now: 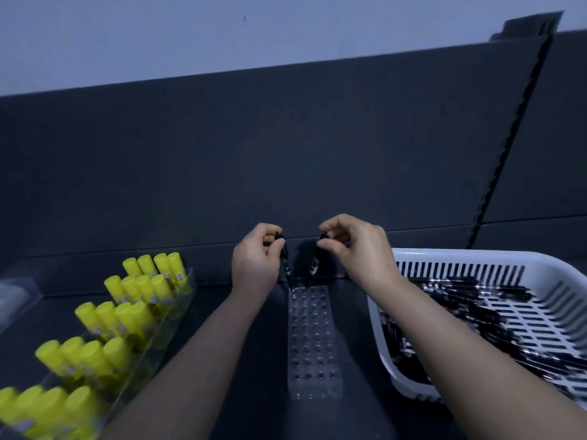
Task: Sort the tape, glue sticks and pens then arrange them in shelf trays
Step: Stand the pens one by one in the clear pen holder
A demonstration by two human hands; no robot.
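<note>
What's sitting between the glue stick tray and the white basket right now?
The clear pen holder with rows of holes, seen in the head view. Over its far end the left hand and right hand each pinch a pen.

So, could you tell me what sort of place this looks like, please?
Probably a stationery shop's display shelf: yellow glue sticks ranked in a clear tray, a perforated clear pen stand, and a white basket of black pens.

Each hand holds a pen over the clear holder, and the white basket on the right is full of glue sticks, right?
No. The head view shows the basket holds black pens; the glue sticks stand at the left. The left hand and right hand do each hold a pen over the holder.
</note>
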